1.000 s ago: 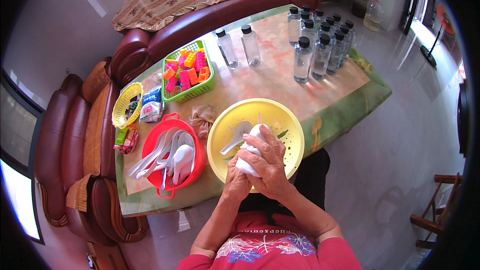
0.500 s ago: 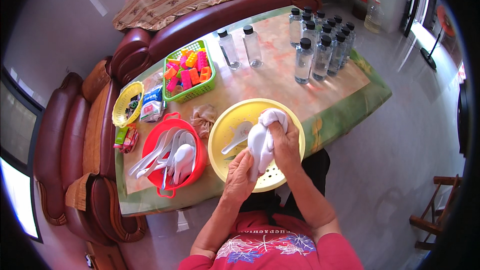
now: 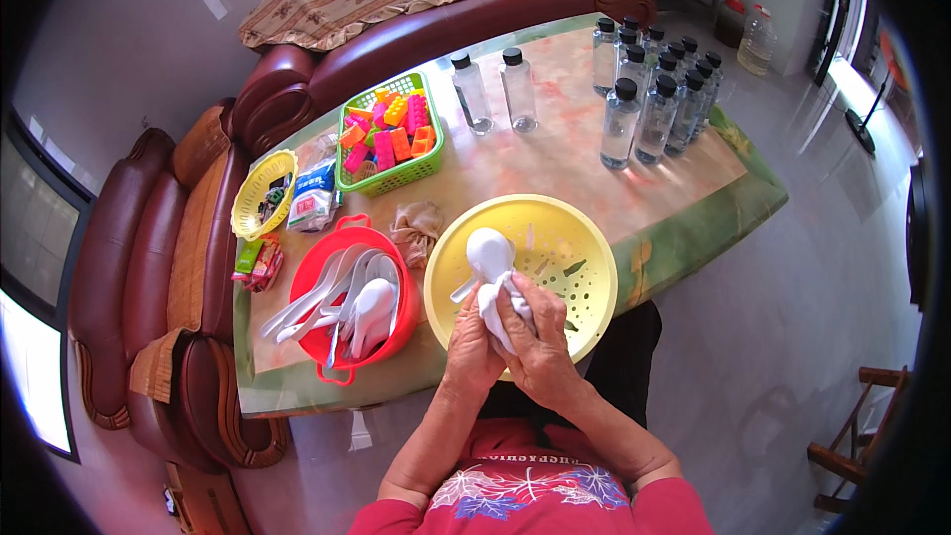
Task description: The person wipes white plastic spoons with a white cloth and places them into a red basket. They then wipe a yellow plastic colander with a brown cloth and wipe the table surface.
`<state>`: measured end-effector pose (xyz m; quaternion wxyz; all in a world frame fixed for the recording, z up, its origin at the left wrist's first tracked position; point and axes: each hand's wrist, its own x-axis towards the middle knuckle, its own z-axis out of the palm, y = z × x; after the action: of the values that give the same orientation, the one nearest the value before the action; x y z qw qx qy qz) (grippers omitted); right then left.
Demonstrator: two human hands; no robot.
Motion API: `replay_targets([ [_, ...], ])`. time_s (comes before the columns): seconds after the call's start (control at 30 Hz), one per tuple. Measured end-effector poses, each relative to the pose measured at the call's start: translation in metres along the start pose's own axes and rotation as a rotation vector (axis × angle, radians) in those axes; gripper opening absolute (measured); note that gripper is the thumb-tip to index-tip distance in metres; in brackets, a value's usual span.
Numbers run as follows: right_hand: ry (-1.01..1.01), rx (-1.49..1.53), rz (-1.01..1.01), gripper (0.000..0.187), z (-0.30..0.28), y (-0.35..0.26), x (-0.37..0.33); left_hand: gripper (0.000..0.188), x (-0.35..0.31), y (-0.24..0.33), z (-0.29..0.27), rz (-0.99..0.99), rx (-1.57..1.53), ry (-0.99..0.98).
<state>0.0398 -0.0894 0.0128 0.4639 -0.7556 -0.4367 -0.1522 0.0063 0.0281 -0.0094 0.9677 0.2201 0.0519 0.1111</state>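
My left hand (image 3: 470,347) is closed around the lower part of a white soup spoon (image 3: 490,252), whose bowl points up and away from me. A white cloth (image 3: 495,320) is wrapped about the handle, and my right hand (image 3: 538,339) is closed on it beside the left. Both hands are above the near part of a yellow perforated basin (image 3: 605,282). Inside the basin another white spoon (image 3: 463,290) is mostly hidden behind the held one. To the left, a red basin (image 3: 303,282) holds several white spoons and ladles (image 3: 370,307).
On the table (image 3: 584,178) lie a crumpled brown cloth (image 3: 417,230), a green basket (image 3: 396,176) of toy bricks, a yellow basket (image 3: 243,223), and packets (image 3: 315,196). Two clear bottles (image 3: 519,94) stand apart from a bottle cluster (image 3: 656,117). Sofas stand behind and left.
The spoon has turned from bowl toward me to bowl away. Both hands have come down closer together, and the cloth has moved from the top onto the handle.
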Motion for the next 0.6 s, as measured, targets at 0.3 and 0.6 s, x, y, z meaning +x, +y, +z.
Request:
replay_targets([
  [0.3,0.158,-0.086,-0.185,0.037,-0.023,0.011,0.035,0.032,-0.008,-0.006,0.015,0.027,0.279,0.036],
  [0.6,0.213,0.72,0.539,0.03,-0.012,0.031,0.055,0.033,0.001,0.0,0.026,-0.044,0.179,-0.057],
])
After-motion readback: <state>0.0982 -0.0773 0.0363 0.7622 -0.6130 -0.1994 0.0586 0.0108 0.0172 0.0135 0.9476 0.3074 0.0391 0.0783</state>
